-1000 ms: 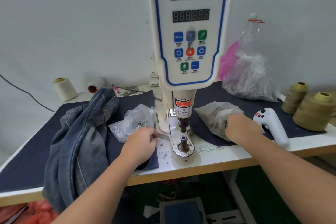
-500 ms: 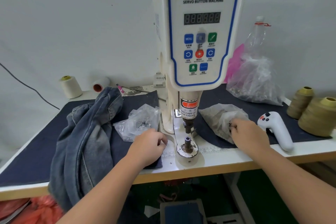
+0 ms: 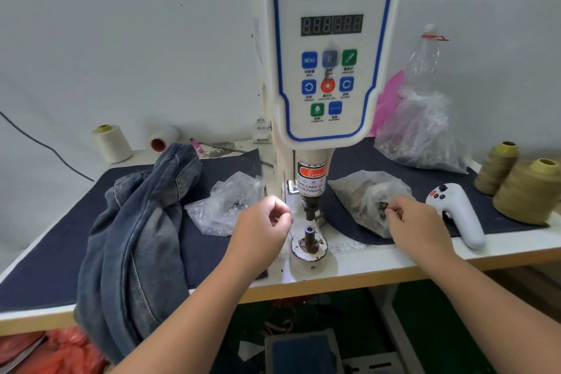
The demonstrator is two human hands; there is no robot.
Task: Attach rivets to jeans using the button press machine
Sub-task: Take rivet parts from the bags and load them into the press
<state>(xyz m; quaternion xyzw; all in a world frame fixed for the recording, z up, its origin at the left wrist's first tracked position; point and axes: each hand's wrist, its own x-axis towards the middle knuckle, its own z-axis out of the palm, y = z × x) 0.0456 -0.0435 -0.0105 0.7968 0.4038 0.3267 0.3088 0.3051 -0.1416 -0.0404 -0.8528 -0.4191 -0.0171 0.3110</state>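
The white-topped counter [image 3: 501, 255], partly covered by dark navy mats, carried the tall white servo button press machine [image 3: 329, 48] at its centre. A crumpled pair of faded blue denim jeans [image 3: 133, 231] lay heaped at the left, well apart from the press and hanging over the front edge. 2 clear plastic bags flanked the machine: the left bag [image 3: 224, 206] and the right bag of dark metal rivets [image 3: 368, 200]. The right hand [image 3: 417, 228] had its fingers curled into the right bag's mouth, apparently pinching rivets. The left hand [image 3: 262, 228] hovered beside the lower die post [image 3: 309, 232], fingers curled; whether it pinched a small part could not be told. Judged good practice: seat each piece squarely on its die, then keep fingers away from the plunger [image 3: 310, 206].
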